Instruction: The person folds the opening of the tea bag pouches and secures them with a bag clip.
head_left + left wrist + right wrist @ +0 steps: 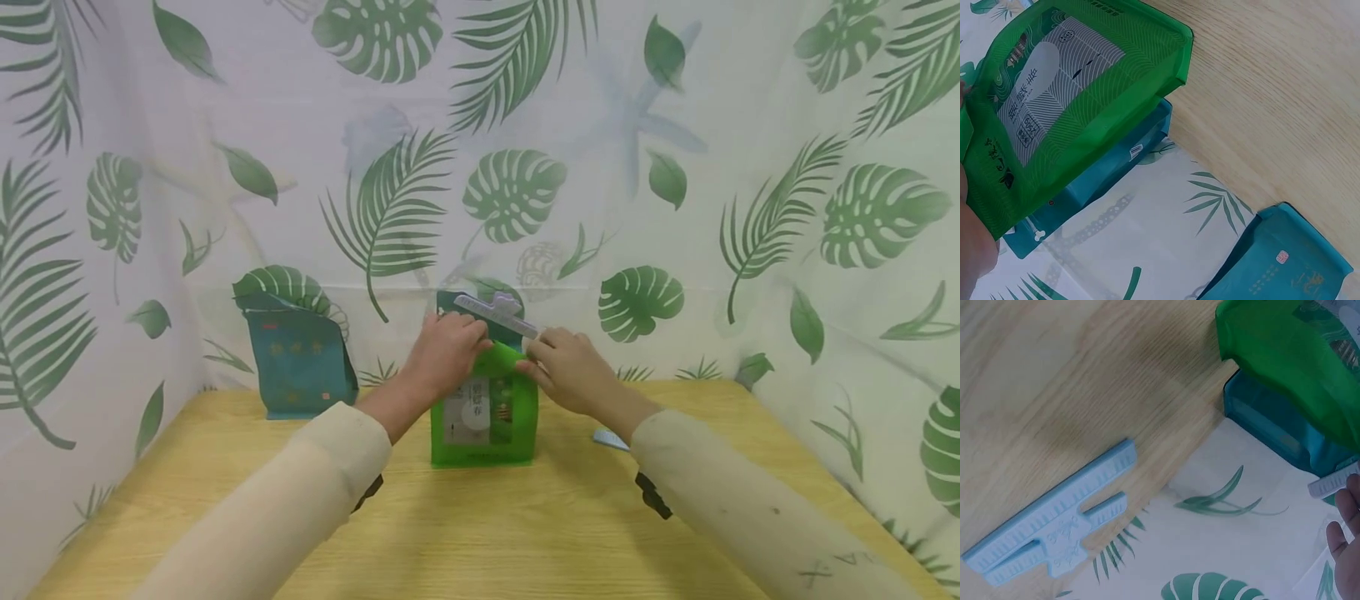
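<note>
A green printed pouch [483,417] with a clear window stands upright on the table. My left hand [447,350] grips its folded top at the left corner. At the top right corner, the fingers and thumb of my right hand [570,371] pinch the same fold. Directly behind stands a teal pouch [1125,150], mostly hidden by the green one. Across its top slants a pale purple bag sealing clip [495,315], whose lower right end is close to my right fingers; whether they touch it, I cannot tell.
Another teal pouch [300,367] stands at the back left, its top slanted. A light blue sealing clip [1060,525] lies on the wooden table [480,533] to the right, partly behind my right forearm in the head view. A leaf-patterned cloth [480,108] rises behind and at both sides.
</note>
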`<state>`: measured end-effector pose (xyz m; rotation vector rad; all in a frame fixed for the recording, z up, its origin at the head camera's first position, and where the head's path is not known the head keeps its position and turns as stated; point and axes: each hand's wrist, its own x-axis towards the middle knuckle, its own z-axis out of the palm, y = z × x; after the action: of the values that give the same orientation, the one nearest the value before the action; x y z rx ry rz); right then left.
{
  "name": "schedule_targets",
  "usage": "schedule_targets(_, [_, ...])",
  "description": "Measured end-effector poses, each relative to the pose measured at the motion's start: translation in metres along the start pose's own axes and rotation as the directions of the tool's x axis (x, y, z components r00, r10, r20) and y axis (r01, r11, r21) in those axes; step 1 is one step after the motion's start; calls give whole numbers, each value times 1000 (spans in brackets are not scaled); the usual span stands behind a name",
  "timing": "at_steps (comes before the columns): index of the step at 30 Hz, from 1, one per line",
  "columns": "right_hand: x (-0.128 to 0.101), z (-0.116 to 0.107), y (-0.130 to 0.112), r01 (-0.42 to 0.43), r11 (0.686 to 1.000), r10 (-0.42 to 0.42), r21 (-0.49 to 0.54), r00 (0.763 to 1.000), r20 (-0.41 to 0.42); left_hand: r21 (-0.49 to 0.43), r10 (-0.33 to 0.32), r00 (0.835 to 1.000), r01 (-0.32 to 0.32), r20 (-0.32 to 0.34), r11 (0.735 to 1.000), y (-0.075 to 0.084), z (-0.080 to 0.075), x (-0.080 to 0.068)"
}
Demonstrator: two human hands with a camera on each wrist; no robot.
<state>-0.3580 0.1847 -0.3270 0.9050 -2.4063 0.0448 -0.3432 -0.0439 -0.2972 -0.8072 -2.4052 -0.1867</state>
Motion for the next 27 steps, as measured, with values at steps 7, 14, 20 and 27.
schedule_targets(7, [-10, -9, 17, -17, 999, 16, 34, 999, 29, -50, 13, 1000, -14, -16, 999, -3, -1, -4])
schedule_targets(14, [-36, -13, 40, -82, 996, 88, -38, 978, 189, -74, 32, 999, -33, -18, 997, -5, 1, -5])
schedule_targets(20, [-64, -12, 62, -137, 988, 152, -67, 886, 439, -92, 37, 999, -38, -10, 995, -6, 2, -4])
schedule_targets(27, [-88, -8, 77, -194, 981, 162, -25, 731, 663, -94, 33, 999, -32, 4, 995, -5, -1, -4])
